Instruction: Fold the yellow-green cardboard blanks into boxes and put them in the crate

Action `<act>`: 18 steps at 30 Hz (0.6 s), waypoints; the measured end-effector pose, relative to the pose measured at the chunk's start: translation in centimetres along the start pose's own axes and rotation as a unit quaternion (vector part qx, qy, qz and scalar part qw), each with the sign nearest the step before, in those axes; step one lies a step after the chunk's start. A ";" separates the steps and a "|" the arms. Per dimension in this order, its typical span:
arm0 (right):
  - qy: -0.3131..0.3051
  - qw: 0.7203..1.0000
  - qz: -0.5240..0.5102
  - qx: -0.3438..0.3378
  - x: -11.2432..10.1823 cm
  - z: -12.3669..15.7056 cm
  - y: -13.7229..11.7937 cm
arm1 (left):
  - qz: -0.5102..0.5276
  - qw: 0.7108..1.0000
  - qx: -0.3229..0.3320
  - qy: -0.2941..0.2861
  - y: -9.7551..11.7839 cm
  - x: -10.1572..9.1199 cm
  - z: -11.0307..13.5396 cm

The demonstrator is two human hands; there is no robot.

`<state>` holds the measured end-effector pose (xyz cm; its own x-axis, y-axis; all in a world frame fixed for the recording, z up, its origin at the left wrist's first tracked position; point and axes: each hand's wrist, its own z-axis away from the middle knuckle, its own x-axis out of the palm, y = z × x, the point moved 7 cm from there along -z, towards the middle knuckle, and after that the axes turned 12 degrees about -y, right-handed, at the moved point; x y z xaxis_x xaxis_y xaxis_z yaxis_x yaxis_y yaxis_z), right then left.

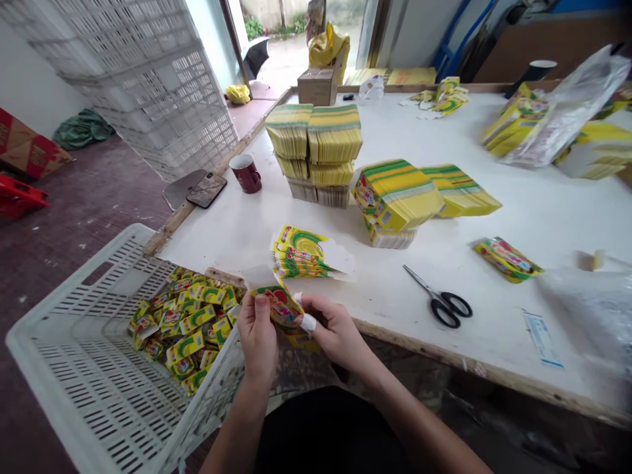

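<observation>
Head view showed a yellow, green and red carton (pixel 281 304) held between the two hands, at the near edge of the white bench (pixel 375 296). The left hand (pixel 259 336) pinched its left end, thumb on the printed face; the right hand (pixel 336 329) gripped its right side, with white wraps on two digits. Just beyond the carton, a fanned pile of flat cartons (pixel 301 253) lay on the bench. Behind that stood a tall stack (pixel 313 138) of packed cartons in two columns, with a lower stack (pixel 397 197) to its right. Scissors (pixel 439 299) lay to the right of the hands, blades pointing away and left. A dark red mug (pixel 243 174) stood left of the tall stack, and a phone (pixel 207 189) lay near the bench's left edge. Left of the hands, a white crate (pixel 49 349) held many small boxes (pixel 190 322).
</observation>
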<state>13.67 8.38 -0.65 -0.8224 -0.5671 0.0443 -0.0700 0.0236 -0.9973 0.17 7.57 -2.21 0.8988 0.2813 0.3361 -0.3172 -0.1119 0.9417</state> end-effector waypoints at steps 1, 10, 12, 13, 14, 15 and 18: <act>0.012 1.000 0.000 0.000 -0.2 0.0 0.1 | -0.015 1.000 -0.010 -0.022 0.0 0.4 0.0; 0.085 0.995 -0.051 -0.022 -1.2 -0.2 0.9 | -0.099 0.995 -0.021 -0.014 -0.6 0.3 1.0; 0.091 0.995 -0.005 -0.037 -1.7 -0.1 0.1 | -0.068 0.997 -0.030 -0.033 -0.7 0.5 0.7; 0.093 0.994 0.026 -0.049 -2.1 0.0 -0.6 | -0.045 0.998 -0.031 -0.043 -0.5 0.6 0.4; 0.097 0.992 0.058 -0.062 -2.6 0.1 -1.3 | -0.025 0.998 -0.023 -0.048 0.0 0.7 0.0; 0.103 0.988 0.091 -0.075 -3.1 0.4 -2.1 | -0.012 0.999 -0.004 -0.045 0.8 0.7 -0.3; 0.143 0.968 0.182 -0.102 -5.1 1.5 -4.3 | -0.032 0.994 0.105 -0.011 4.8 0.2 -0.5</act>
<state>19.01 9.94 3.32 -0.9342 -0.2408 -0.2633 0.1670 0.3569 -0.9191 -1.30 7.58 2.44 0.9225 0.2729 0.2730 -0.1911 -0.2917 0.9372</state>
